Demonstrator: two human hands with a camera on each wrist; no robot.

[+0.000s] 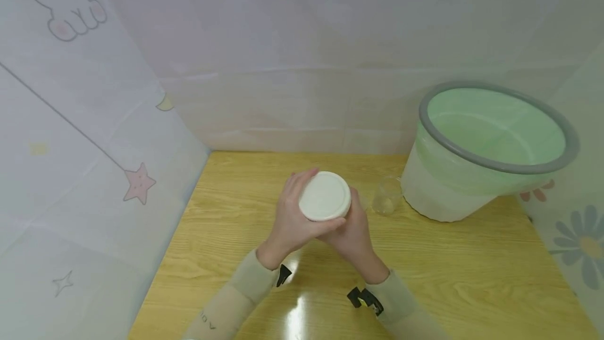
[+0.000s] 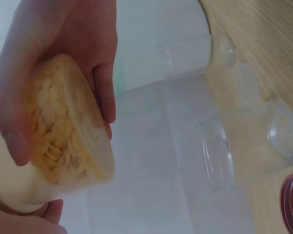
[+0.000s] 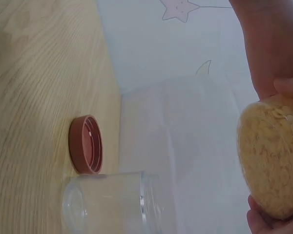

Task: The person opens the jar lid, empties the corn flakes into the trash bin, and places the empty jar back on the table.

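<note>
A clear jar of yellow flakes with a white lid is held above the table, its flat base toward the wrist cameras. My left hand grips the lid side, fingers at the far left edge and thumb across the near edge. From the right, my right hand wraps round the jar's body, with its thumb along the side in the left wrist view. The head view hides most of the body under lid and hands. Behind it stands an open glass jar, near a dark red lid.
A large pale green bucket with a grey rim stands at the right on the wooden table. Beside it is a clear glass cup. Patterned sheets hang along the back and sides.
</note>
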